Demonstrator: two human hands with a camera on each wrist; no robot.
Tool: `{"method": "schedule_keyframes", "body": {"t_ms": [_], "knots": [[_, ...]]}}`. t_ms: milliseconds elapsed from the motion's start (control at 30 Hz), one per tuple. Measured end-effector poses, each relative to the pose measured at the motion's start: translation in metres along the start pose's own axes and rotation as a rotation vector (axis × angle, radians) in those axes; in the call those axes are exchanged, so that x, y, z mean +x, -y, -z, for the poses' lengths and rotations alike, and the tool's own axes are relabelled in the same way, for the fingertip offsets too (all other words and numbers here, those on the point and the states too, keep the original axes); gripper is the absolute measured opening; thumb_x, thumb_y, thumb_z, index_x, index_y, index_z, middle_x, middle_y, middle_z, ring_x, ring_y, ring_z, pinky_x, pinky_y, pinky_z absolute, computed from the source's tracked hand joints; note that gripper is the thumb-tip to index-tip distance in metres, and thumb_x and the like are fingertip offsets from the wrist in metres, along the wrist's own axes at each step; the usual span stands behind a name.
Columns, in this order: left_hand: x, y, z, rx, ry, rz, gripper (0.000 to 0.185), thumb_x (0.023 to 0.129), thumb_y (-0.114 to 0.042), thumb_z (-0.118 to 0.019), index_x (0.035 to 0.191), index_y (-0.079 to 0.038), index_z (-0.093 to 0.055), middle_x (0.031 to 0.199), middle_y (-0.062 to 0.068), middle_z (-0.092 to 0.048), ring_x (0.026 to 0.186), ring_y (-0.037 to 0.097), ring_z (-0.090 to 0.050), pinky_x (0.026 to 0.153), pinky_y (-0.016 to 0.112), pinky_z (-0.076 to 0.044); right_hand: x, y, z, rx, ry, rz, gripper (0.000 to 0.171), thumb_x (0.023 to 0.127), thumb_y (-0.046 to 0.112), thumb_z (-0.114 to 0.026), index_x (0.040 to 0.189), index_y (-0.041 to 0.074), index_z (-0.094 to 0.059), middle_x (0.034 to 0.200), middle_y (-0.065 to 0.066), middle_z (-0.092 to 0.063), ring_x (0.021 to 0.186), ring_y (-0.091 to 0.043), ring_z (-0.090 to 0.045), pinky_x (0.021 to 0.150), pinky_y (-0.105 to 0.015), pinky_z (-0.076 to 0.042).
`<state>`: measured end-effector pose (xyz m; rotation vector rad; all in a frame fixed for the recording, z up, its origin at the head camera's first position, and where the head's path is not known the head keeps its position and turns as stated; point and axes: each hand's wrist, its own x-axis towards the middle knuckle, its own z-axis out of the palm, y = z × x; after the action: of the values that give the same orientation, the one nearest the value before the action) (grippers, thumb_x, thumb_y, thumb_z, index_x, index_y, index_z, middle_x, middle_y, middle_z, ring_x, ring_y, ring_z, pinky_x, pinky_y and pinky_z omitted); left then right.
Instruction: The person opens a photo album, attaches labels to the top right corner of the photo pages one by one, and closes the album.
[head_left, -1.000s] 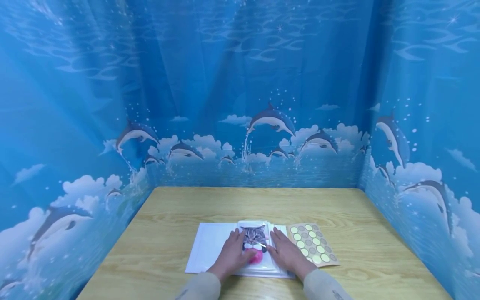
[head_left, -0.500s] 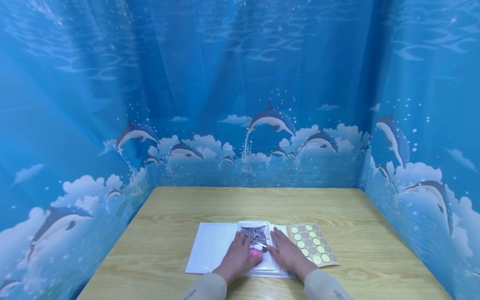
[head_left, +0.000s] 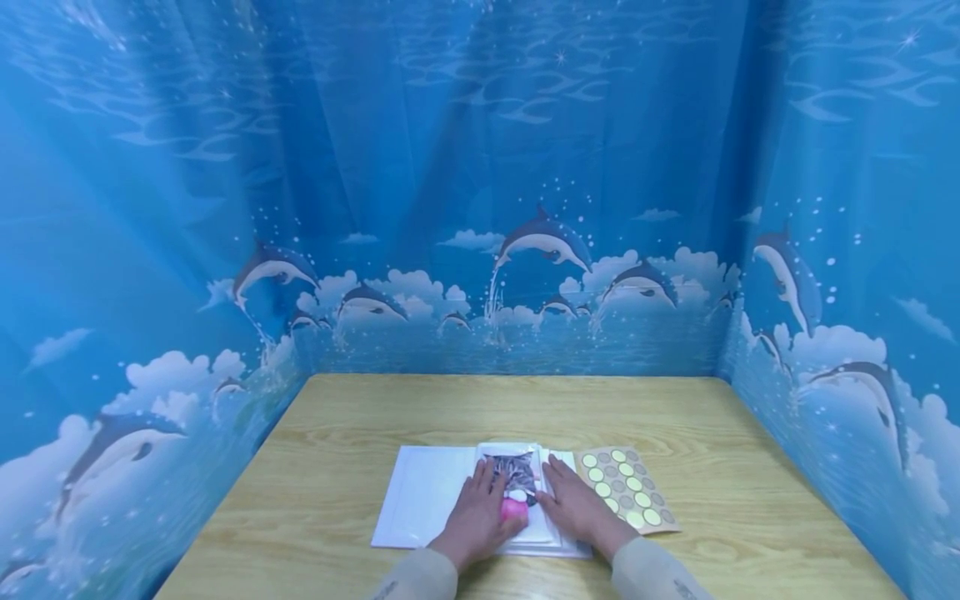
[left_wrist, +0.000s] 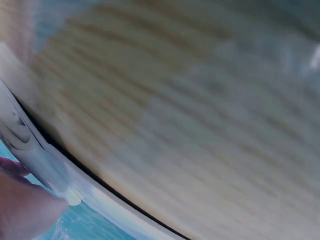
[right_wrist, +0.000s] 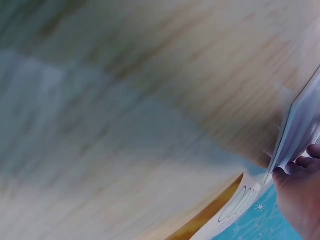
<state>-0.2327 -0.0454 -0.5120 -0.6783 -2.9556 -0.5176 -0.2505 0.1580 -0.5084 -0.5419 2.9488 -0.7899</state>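
Both hands (head_left: 525, 510) are lying flat, fingers straight, pressing the cat photo (head_left: 515, 472) between them onto the white sheet (head_left: 420, 500); beside your right fingers, stickers (head_left: 626, 489) are lying untouched.

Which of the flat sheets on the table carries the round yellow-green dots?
The tan sticker sheet, lying to the right of the right hand. The white sheets under both hands carry a cat picture instead.

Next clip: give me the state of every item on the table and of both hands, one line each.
Cat picture: flat on the white sheet, partly covered by both hands.
White sheet: flat on the table.
Sticker sheet: flat, right of the white sheet, several dots gone.
Left hand: fingers flat, pressing the picture.
Right hand: fingers flat, pressing the picture's right edge.
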Motion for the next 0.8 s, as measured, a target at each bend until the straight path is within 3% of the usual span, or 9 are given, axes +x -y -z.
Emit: {"method": "schedule_keyframes", "body": {"t_ms": [567,800], "knots": [[0.001,-0.003,0.006,0.06,0.08,-0.005,0.077,0.096,-0.054,-0.054,0.149,0.0,-0.04,0.155,0.027,-0.032,0.144,0.041,-0.027,0.115,0.053,-0.029,-0.001,-0.003,0.002,-0.028,-0.043,0.046,0.063,0.101,0.035,-0.054,0.147,-0.006,-0.04,0.156,-0.025,-0.03,0.143,-0.042,-0.029,0.116,-0.056,-0.025],[0.004,0.0,-0.001,0.116,0.077,-0.029,0.077,0.098,-0.058,-0.045,0.149,-0.001,-0.041,0.154,0.026,-0.034,0.144,0.042,-0.028,0.115,0.054,-0.029,-0.004,-0.006,0.014,-0.022,-0.07,0.032,0.062,0.101,0.033,-0.056,0.148,-0.004,-0.039,0.158,-0.022,-0.029,0.144,-0.04,-0.027,0.116,-0.056,-0.025]]}}
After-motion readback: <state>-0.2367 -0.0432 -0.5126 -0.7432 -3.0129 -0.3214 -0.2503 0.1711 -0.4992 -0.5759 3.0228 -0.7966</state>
